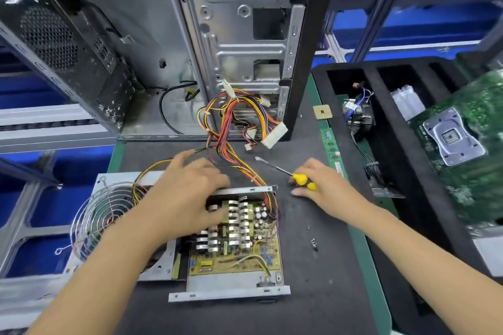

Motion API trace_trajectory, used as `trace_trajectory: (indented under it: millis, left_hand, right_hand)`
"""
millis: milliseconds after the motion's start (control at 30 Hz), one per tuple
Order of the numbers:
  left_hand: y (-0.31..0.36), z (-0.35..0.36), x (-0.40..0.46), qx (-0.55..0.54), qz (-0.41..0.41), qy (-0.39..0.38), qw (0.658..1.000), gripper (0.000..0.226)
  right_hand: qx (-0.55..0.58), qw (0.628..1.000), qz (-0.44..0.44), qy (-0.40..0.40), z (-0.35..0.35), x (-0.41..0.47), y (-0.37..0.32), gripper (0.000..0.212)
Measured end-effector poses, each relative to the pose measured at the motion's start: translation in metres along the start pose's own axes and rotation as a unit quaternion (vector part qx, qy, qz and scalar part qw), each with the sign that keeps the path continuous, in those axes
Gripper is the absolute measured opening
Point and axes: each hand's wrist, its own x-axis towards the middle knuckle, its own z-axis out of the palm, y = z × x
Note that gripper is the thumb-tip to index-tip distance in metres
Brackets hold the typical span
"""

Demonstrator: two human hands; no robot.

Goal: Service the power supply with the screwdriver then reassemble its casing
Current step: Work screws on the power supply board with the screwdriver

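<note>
The opened power supply (234, 253) lies on the dark mat, its yellow circuit board and silver heat sinks exposed. Its removed cover with the wire fan guard (100, 215) lies to the left, partly under my arm. My left hand (187, 193) hovers over the back of the board with fingers spread, holding nothing. My right hand (324, 185) grips the yellow handle of the screwdriver (288, 171), whose flat blade points up and left, lying low over the mat. A coloured cable bundle (234, 122) runs from the supply to the computer case.
An open computer case (239, 35) stands at the back. Loose screws (314, 243) lie on the mat right of the supply. A black foam tray (381, 144) at right holds a cooler, with a green motherboard (468, 144) beside it and a RAM stick (333, 149) at the mat's edge.
</note>
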Motion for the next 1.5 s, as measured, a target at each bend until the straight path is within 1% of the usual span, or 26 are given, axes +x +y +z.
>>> trace_trajectory:
  millis: [33, 67, 133, 233, 333, 433, 567, 633, 700, 767, 800, 867, 933, 1000, 1067, 1133, 1267, 1367, 1433, 1500]
  left_hand:
    - [0.004, 0.003, 0.008, 0.017, -0.003, -0.033, 0.999, 0.032]
    - [0.006, 0.005, 0.015, 0.024, -0.005, -0.059, 0.998, 0.032]
    - [0.004, 0.007, 0.021, -0.027, -0.007, -0.07, 0.997, 0.021]
    - [-0.001, 0.009, 0.016, -0.123, 0.011, -0.044, 0.991, 0.012]
    - [-0.004, 0.009, 0.01, -0.188, 0.014, -0.002, 0.982, 0.01]
    - [-0.008, 0.01, 0.009, -0.23, 0.005, 0.003, 0.973, 0.013]
    - [-0.011, 0.01, 0.007, -0.297, -0.012, 0.007, 0.955, 0.019]
    - [-0.013, 0.01, 0.006, -0.332, -0.03, 0.003, 0.943, 0.016]
    - [-0.013, 0.009, 0.004, -0.371, -0.04, -0.001, 0.928, 0.013]
    - [-0.013, 0.008, 0.002, -0.395, -0.039, 0.005, 0.918, 0.014]
    - [-0.013, 0.007, 0.001, -0.403, -0.036, 0.011, 0.915, 0.013]
    - [-0.013, 0.005, 0.0, -0.422, -0.035, 0.023, 0.905, 0.013]
    - [-0.013, 0.005, 0.0, -0.441, -0.028, 0.028, 0.897, 0.014]
    - [-0.013, 0.005, -0.001, -0.446, -0.022, 0.028, 0.894, 0.023]
    - [-0.014, 0.005, -0.001, -0.444, -0.022, 0.025, 0.895, 0.019]
    - [-0.016, 0.006, 0.001, -0.419, -0.023, 0.029, 0.907, 0.015]
    - [-0.02, 0.012, 0.006, -0.344, -0.039, 0.026, 0.938, 0.012]
    - [-0.017, 0.011, 0.01, -0.303, -0.039, 0.033, 0.952, 0.021]
    - [-0.01, 0.007, 0.013, -0.28, -0.035, 0.034, 0.959, 0.03]
    - [-0.003, 0.004, 0.017, -0.231, -0.025, 0.033, 0.972, 0.043]
  right_hand:
    - [-0.018, 1.0, -0.003, -0.006, 0.002, 0.002, -0.002, 0.018]
    - [-0.033, 0.999, -0.002, -0.008, 0.004, 0.002, -0.003, 0.015]
    - [-0.043, 0.999, 0.001, -0.011, 0.003, 0.002, -0.003, 0.011]
    - [-0.017, 1.0, 0.005, -0.02, 0.0, -0.004, -0.001, 0.01]
    - [0.004, 0.999, 0.008, -0.031, 0.0, -0.011, 0.0, 0.012]
    - [0.085, 0.996, 0.029, -0.009, -0.004, -0.014, 0.003, 0.013]
    - [0.182, 0.982, 0.043, 0.008, -0.007, -0.02, 0.009, 0.007]
    - [0.228, 0.972, 0.053, 0.01, -0.005, -0.024, 0.01, 0.007]
    - [0.235, 0.971, 0.052, 0.019, -0.004, -0.029, 0.01, 0.006]
    - [0.211, 0.977, 0.038, 0.02, -0.005, -0.036, 0.012, 0.009]
    - [0.204, 0.979, 0.031, 0.002, -0.006, -0.041, 0.013, 0.011]
    - [0.214, 0.974, 0.026, -0.071, -0.005, -0.053, 0.015, 0.011]
    - [0.191, 0.973, 0.019, -0.126, 0.0, -0.063, 0.016, 0.019]
    - [0.131, 0.982, 0.008, -0.134, 0.009, -0.067, 0.018, 0.027]
    - [0.091, 0.988, 0.005, -0.121, 0.015, -0.066, 0.02, 0.026]
    - [0.068, 0.991, 0.005, -0.112, 0.015, -0.062, 0.021, 0.02]
    - [0.062, 0.995, 0.002, -0.074, 0.012, -0.056, 0.025, 0.012]
    - [0.116, 0.992, 0.027, -0.053, 0.01, -0.056, 0.029, 0.008]
    - [0.18, 0.98, 0.05, -0.061, 0.009, -0.056, 0.029, 0.007]
    - [0.252, 0.963, 0.076, -0.063, 0.006, -0.057, 0.03, 0.006]
